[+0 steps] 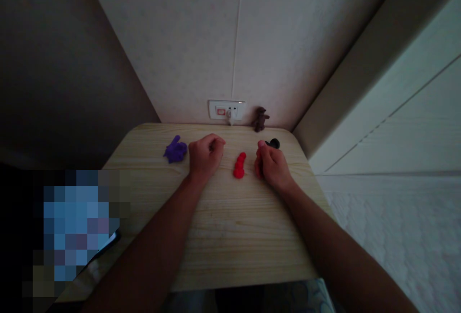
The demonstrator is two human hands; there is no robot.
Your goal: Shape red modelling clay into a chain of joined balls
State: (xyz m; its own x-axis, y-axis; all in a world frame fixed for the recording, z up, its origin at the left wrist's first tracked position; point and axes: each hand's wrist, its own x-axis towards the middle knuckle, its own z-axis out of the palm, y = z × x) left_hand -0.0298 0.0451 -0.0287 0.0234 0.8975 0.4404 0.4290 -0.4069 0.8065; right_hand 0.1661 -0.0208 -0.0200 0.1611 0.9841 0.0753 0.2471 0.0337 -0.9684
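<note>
A short row of red balls (239, 165), which looks like modelling clay, lies on the table between my hands, larger at the near end. My left hand (206, 155) rests to its left with the fingers curled in; whatever they hold, if anything, is hidden. To its right, my right hand (273, 165) is closed with the thumb on top, and a bit of red shows at its fingers, too dim to make out. A black rounded thing (274, 143) sits just behind my right hand, partly covered by it. The purple lump (175, 150) with a raised point lies left of my left hand.
A small brown bear figure (260, 119) stands at the table's back edge against the wall. Beside it is a wall socket (226, 110) with a white plug. A pixelated bluish screen (79, 226) is at lower left. White quilted bedding (392, 226) lies to the right of the table (230, 241).
</note>
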